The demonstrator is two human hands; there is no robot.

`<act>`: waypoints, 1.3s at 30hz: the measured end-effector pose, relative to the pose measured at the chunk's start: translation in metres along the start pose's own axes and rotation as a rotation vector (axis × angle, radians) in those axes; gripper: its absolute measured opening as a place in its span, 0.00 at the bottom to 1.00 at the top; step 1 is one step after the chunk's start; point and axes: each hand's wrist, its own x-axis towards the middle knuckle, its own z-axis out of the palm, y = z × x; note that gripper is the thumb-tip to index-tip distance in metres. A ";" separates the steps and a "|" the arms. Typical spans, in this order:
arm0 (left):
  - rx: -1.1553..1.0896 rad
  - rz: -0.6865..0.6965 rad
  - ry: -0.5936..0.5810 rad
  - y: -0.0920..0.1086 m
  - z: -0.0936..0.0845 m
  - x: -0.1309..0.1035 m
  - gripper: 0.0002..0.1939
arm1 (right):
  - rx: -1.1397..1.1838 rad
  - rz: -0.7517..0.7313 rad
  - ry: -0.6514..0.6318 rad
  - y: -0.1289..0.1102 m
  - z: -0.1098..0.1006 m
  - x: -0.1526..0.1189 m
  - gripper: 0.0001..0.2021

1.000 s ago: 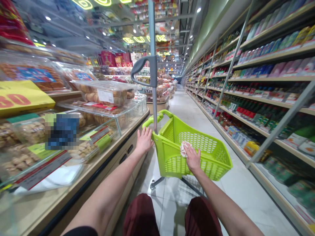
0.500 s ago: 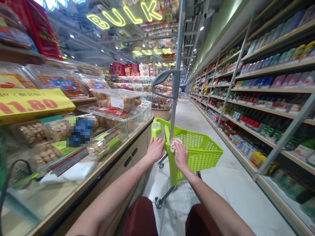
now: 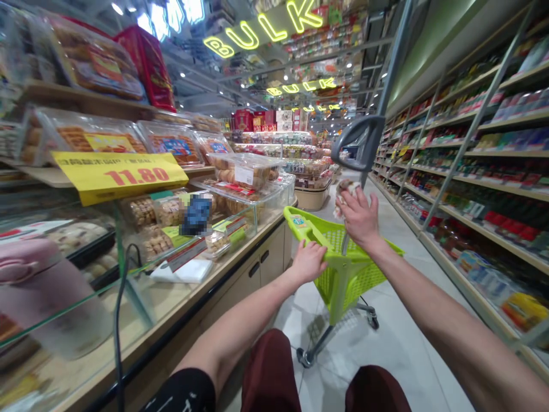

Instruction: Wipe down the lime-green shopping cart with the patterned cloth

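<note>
A bright green shopping cart with a perforated basket stands on the floor before my knees. My left hand is closed over the cart's near rim, below the label on its green handle. Above the basket, my right hand holds a crumpled whitish cloth with brownish patches under its fingers. It is beside the tilted grey pole that rises from the cart, just below the looped grey grip. Whether the cloth touches the pole, I cannot tell.
On the left runs a glass-edged counter with packaged pastries, a yellow price sign, a pink bottle, a black cable and folded white paper. Stocked shelves line the right. Tiled floor lies between.
My right hand has lifted with the cloth from the cart's rim to higher up by the pole. My left hand stays on the cart. The view has swung left, and the cart appears turned.
</note>
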 end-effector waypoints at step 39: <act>0.044 -0.277 -0.039 -0.038 0.005 -0.008 0.28 | 0.093 0.312 -0.311 -0.035 0.009 -0.099 0.18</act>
